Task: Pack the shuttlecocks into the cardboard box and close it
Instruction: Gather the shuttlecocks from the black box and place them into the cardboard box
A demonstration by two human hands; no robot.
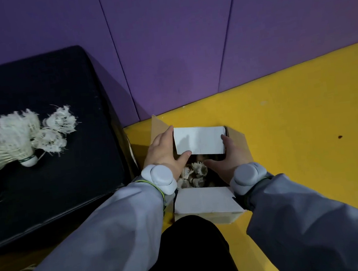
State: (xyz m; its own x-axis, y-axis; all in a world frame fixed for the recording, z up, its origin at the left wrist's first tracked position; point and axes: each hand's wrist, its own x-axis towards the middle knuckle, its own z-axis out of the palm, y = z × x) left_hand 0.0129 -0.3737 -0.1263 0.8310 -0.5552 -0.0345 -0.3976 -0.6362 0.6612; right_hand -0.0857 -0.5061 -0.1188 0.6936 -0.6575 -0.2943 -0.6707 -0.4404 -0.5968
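Cardboard box [235, 139] sits on the yellow floor [308, 118] with shuttlecocks [192, 174] inside. My left hand [164, 153] and right hand [233, 155] pinch the far white flap [199, 143] by its side edges. It looks light, thin and creasable, so I judge a gentle edge grip best.

White flap [199, 143] half-covers the box opening [198, 173]; yellow floor [309, 129] rightward lies open.

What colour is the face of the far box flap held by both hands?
White, on the far flap of the brown cardboard box; head view.
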